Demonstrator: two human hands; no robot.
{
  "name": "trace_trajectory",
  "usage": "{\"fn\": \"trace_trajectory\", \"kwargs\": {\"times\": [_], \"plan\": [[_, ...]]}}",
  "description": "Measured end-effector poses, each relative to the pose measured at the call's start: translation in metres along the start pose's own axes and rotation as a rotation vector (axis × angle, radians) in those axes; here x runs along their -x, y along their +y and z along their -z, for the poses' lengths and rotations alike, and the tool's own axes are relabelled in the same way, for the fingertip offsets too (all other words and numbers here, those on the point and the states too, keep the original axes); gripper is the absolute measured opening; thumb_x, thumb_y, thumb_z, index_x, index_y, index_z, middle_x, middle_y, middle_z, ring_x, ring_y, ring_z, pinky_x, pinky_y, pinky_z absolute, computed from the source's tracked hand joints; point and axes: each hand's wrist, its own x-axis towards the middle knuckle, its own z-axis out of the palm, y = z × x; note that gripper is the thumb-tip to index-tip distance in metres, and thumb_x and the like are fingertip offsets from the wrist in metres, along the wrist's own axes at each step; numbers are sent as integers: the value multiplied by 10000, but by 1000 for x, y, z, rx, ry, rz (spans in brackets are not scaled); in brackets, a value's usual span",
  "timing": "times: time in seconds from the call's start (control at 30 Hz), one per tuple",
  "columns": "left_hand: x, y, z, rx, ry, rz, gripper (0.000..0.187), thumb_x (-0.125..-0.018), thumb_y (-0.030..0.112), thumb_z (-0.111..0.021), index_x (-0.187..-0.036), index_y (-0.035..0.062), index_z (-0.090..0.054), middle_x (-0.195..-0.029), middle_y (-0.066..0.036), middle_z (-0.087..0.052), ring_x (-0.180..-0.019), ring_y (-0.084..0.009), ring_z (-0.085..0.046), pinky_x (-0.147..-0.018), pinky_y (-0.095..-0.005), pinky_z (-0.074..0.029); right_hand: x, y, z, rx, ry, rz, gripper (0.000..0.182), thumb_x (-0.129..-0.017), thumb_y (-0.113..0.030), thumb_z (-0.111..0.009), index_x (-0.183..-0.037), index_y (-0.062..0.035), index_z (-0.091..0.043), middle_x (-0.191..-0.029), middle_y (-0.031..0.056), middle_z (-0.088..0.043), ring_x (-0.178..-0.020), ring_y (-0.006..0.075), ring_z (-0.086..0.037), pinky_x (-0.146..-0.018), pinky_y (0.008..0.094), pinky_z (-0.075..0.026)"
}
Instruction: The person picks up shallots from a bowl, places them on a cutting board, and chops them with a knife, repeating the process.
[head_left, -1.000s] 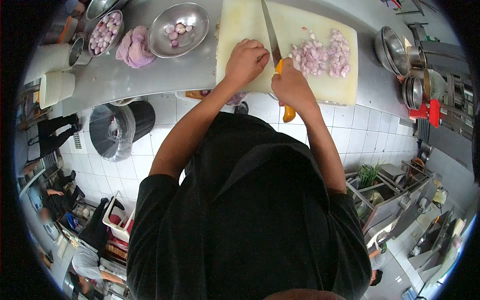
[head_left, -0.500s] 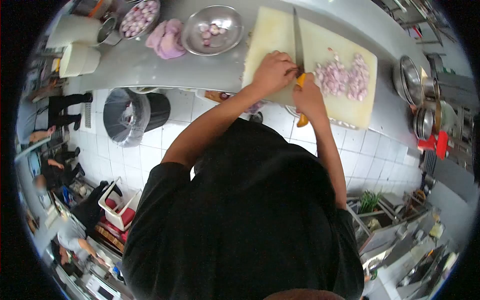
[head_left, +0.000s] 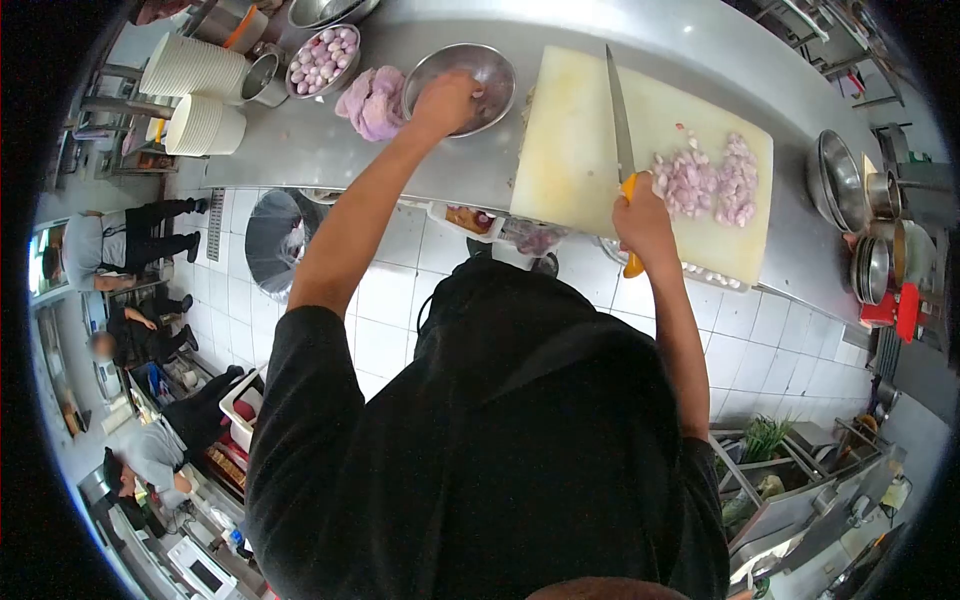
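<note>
My right hand (head_left: 645,218) grips the yellow handle of a kitchen knife (head_left: 622,115). Its long blade points away from me over the white cutting board (head_left: 565,130). To the right of the blade lie two heaps of chopped shallots (head_left: 686,180). My left hand (head_left: 448,102) reaches into a steel bowl (head_left: 500,72), fingers curled inward. Whatever those fingers hold is hidden, and the hand covers much of the bowl's inside. A crumpled pink cloth (head_left: 373,104) sits just left of that bowl, and beyond it stands a bowl of whole peeled shallots (head_left: 323,58).
Stacked white containers (head_left: 205,125) stand at the counter's left end, metal bowls (head_left: 840,180) at the right. Below the counter edge is a lined bin (head_left: 272,245). People (head_left: 150,460) are at the far left. The steel counter (head_left: 290,150) runs along in front of me.
My left hand has left the cutting board and gone left into the steel bowl. My right hand still holds the knife on the board. The whole view has shifted slightly.
</note>
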Motion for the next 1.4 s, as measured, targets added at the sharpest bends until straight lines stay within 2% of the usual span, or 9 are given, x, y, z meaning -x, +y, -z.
{"fn": "trace_trajectory", "kwargs": {"times": [0.23, 0.43, 0.53, 0.6, 0.67, 0.77, 0.87, 1.07, 1.4], "plan": [[-22, -9, -23, -206, -127, -65, 211, -881, 122, -596, -1037, 89, -735, -1081, -173, -677, -1009, -379, -656, -889, -493, -526, -15, 30, -11, 92, 85, 108, 345, -896, -137, -526, -1176, 34, -417, -888, 328, -668, -837, 489, -671, -782, 553, -529], [-24, 19, 7, 97, 238, -71, 210, -881, 129, -610, -1021, 81, -759, -949, -174, -717, -848, -351, -696, -794, -444, -559, -12, 41, -6, 19, 110, 85, 335, -898, -155, -536, -1159, 35, -446, -866, 329, -667, -854, 492, -668, -792, 555, -524], [-13, 86, 42, 474, 208, -17, 185, -875, 118, -647, -1016, 70, -756, -941, -164, -719, -845, -335, -690, -770, -415, -553, -1, 44, 3, -19, 124, 25, 313, -909, -170, -541, -1139, 26, -458, -847, 319, -669, -838, 482, -671, -770, 555, -524], [0, 119, 18, 603, 147, -145, 177, -858, 86, -670, -1009, 51, -755, -926, -151, -710, -847, -317, -683, -760, -388, -547, 0, 52, 14, -138, 116, -46, 302, -917, -180, -545, -1128, 20, -463, -841, 315, -669, -821, 483, -669, -752, 556, -523], [13, 153, 1, 626, -63, -163, 167, -915, 120, -681, -1041, 32, -747, -1008, -135, -721, -857, -260, -702, -770, -336, -551, -10, 71, 12, -34, 197, 64, 294, -925, -192, -554, -1114, 13, -461, -840, 317, -667, -793, 506, -653, -729, 567, -514], [11, 166, -41, 577, -113, -191, 163, -906, 110, -689, -1038, 37, -750, -994, -138, -705, -839, -267, -695, -760, -340, -551, -10, 69, 15, 63, 250, 159, 292, -930, -198, -563, -1102, 13, -459, -839, 324, -662, -800, 513, -646, -735, 575, -508], [7, 159, -59, 514, 27, -263, 163, -893, 94, -695, -1033, 34, -751, -969, -128, -689, -800, -267, -687, -741, -343, -550, -1, 47, 11, 48, 236, 177, 292, -938, -207, -568, -1093, 14, -457, -839, 328, -658, -823, 516, -644, -750, 581, -501], [18, 156, -58, 649, 186, -92, 141, -875, 93, -708, -988, 20, -748, -975, -108, -671, -731, -246, -663, -710, -341, -544, 0, 20, -4, 55, 139, 204, 307, -955, -220, -547, -1121, 14, -437, -865, 325, -663, -840, 522, -643, -766, 577, -500], [31, 165, -61, 605, 299, -126, 88, -821, 89, -714, -891, 44, -743, -930, -83, -631, -945, -288, -598, -850, -391, -511, -1, -4, -3, 52, -38, 85, 304, -954, -180, -529, -1105, 56, -412, -841, 346, -654, -826, 514, -655, -774, 559, -520]]}}
